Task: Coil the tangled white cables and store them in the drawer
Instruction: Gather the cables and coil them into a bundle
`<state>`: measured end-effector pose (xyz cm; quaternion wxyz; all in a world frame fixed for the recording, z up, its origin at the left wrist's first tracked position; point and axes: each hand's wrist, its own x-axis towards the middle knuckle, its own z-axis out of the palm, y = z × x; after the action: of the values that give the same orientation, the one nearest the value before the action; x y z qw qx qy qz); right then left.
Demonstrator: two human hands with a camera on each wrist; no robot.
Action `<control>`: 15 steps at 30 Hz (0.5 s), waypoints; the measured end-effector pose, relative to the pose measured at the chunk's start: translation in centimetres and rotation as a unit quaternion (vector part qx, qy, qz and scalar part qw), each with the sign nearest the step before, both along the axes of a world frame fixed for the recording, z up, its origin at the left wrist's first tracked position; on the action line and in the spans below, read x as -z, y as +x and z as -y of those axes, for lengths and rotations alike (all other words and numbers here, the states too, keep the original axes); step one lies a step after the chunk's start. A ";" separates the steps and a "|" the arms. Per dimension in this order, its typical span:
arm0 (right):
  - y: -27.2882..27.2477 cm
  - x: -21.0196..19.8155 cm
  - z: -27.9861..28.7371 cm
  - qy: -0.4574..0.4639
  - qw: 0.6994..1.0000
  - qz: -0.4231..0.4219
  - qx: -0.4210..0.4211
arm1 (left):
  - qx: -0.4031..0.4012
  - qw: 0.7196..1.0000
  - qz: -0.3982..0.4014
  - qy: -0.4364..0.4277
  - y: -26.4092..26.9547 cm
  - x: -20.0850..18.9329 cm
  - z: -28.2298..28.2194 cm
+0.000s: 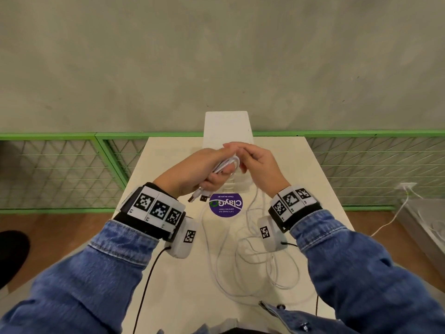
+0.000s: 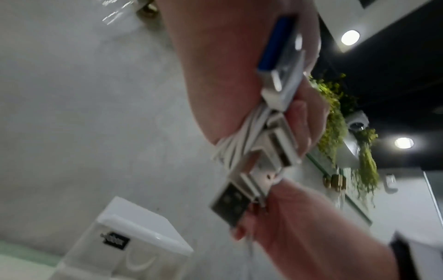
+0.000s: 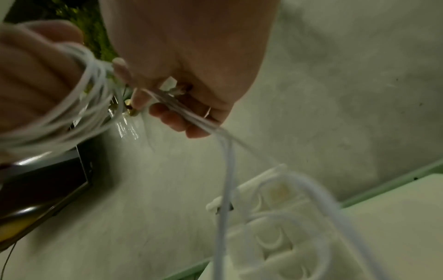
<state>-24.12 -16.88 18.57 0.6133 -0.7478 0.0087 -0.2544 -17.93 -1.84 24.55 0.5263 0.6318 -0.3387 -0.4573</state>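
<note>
- The left hand, at the centre of the head view, has its fingers wrapped round a bundle of white cables, with USB plugs sticking out below the palm.
- The right hand, just right of it, pinches loose strands between curled fingers.
- The slack trails down in loops over the table, lower centre.
- A white drawer unit stands right behind the hands; a purple sticker lies below them.

Blue denim sleeves cover both arms. Each wrist wears a black band with black-and-white square markers; a thin black cable trails below the left band.
</note>
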 end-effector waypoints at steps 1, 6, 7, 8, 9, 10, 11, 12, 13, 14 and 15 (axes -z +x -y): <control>0.0 0.5 -0.3 0.015 1.000 -0.014 -0.004 | 0.006 0.999 -0.037 -0.030 0.0 -0.1 0.1; -0.6 2.2 -2.7 0.106 0.992 -0.058 -0.031 | -0.034 0.975 -0.151 -0.158 -0.1 -1.0 1.0; -0.6 2.3 -3.0 0.143 0.987 -0.066 -0.038 | -0.057 0.968 -0.164 -0.179 -0.1 -1.2 1.2; -0.6 2.3 -3.2 0.172 0.981 -0.073 -0.047 | -0.081 0.962 -0.171 -0.196 0.0 -1.3 1.4; -0.6 2.3 -3.4 0.186 0.977 -0.081 -0.057 | -0.104 0.957 -0.173 -0.210 0.1 -1.4 1.5; -0.6 2.3 -3.4 0.180 0.977 -0.094 -0.067 | -0.122 0.951 -0.175 -0.223 0.2 -1.4 1.6; -0.6 2.4 -3.4 0.159 0.978 -0.112 -0.076 | -0.136 0.946 -0.177 -0.235 0.2 -1.3 1.7; -0.7 2.6 -3.5 0.131 0.979 -0.131 -0.084 | -0.149 0.940 -0.181 -0.247 0.3 -1.2 1.7; -0.8 2.7 -3.5 0.102 0.980 -0.146 -0.093 | -0.162 0.933 -0.186 -0.262 0.5 -1.1 1.7; -1.0 2.9 -3.5 0.076 0.979 -0.160 -0.102 | -0.176 0.925 -0.189 -0.279 0.6 -1.0 1.7; -1.2 3.1 -3.6 0.054 0.977 -0.173 -0.112 | -0.192 0.916 -0.191 -0.296 0.8 -1.0 1.7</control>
<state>-25.34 -13.27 15.43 0.6665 -0.7425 0.0444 -0.0495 -17.14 -3.54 25.58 0.8217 0.4006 -0.2241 -0.3378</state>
